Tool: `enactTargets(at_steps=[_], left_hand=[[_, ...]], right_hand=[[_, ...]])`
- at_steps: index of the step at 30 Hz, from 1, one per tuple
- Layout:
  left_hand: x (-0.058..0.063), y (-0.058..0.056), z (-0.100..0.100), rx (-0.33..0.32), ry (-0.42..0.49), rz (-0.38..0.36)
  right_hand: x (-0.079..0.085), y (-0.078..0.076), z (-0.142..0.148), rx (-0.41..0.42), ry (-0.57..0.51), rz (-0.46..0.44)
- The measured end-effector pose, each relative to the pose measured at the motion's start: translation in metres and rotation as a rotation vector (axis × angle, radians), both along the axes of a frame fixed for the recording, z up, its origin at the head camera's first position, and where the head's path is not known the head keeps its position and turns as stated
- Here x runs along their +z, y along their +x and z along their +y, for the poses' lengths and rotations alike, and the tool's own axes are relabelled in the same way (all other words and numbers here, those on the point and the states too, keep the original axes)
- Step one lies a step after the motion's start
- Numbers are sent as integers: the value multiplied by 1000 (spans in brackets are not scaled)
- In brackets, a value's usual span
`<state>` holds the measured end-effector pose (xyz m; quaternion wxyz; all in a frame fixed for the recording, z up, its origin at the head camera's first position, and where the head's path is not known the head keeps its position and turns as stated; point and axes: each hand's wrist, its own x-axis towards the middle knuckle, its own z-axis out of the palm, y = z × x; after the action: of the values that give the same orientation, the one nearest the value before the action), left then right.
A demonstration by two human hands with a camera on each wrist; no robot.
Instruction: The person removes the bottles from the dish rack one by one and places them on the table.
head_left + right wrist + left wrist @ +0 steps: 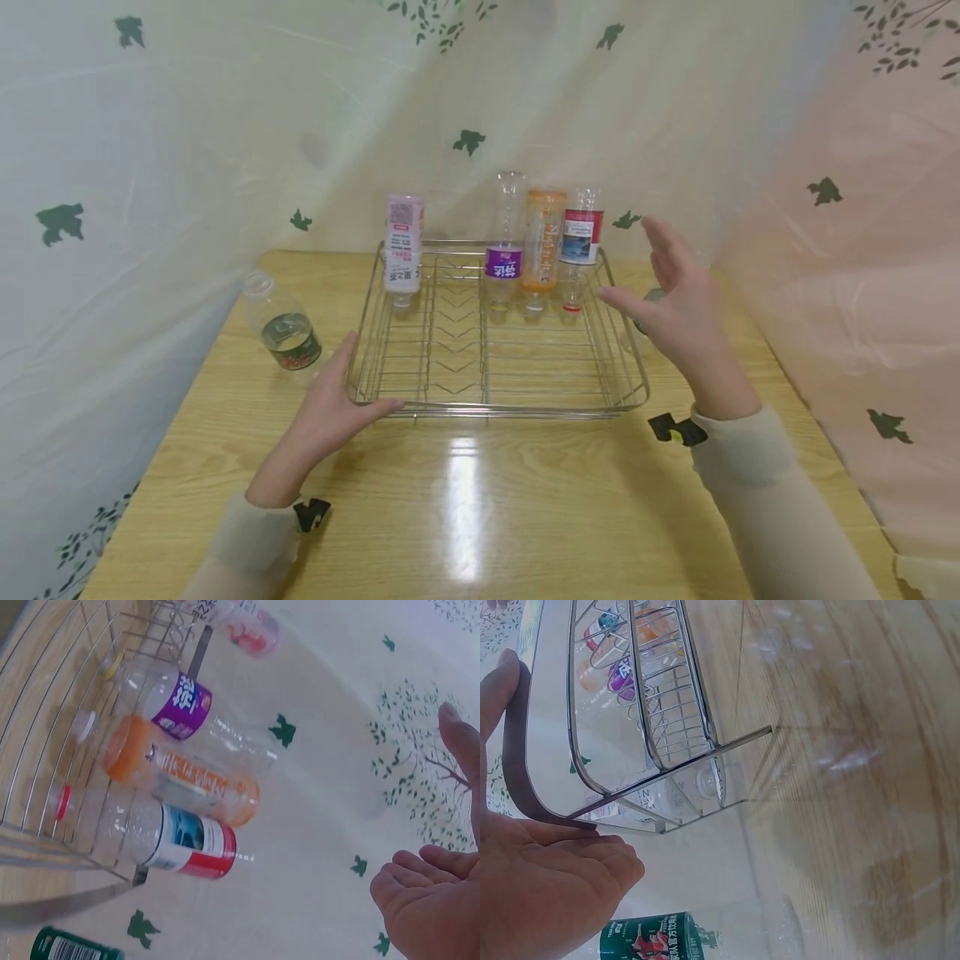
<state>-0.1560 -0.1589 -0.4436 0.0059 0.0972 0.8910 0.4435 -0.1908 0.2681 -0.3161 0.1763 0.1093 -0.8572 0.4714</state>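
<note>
A wire dish rack (483, 410) stands on the table. My left hand (330, 408) is at its front left corner, thumb along the front rim and straight fingers by the left side. Raised beside the rack's right side, my right hand (686, 321) holds nothing, thumb and fingers spread apart. Upside down at the rack's back are plastic bottles: a pink-labelled bottle (403, 242) on the left, then a purple-labelled bottle (504, 262), an orange bottle (543, 242) and a red-and-blue-labelled bottle (582, 237) on the right.
A clear bottle with a green label (288, 337) stands on the table (375, 517) left of the rack. Another green-labelled bottle (75, 946) is to the rack's right, mostly behind my right hand in the head view. A patterned curtain (337, 108) hangs behind the table.
</note>
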Motion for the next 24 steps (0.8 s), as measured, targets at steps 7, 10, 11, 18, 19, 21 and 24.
enactTargets(at_steps=[7, 10, 11, 18, 19, 21, 24], left_hand=[[1, 0, 1, -8, 5, 5], [0, 0, 1, -9, 10, 4], [0, 0, 1, -9, 12, 3], [1, 1, -1, -4, -7, -2], [1, 1, -1, -4, -12, -4], [1, 1, -1, -4, -15, -7], [1, 1, -1, -6, -17, -7]], right_hand=[[5, -5, -23, 40, 61, -53], [2, -10, -29, 66, 63, -69], [2, -12, -32, 77, 58, -79], [-5, -27, -55, 138, 83, -162], [-5, -30, -59, 147, 86, -167], [-7, -36, -67, 152, 105, -179], [-8, -43, -78, 148, 133, -196]])
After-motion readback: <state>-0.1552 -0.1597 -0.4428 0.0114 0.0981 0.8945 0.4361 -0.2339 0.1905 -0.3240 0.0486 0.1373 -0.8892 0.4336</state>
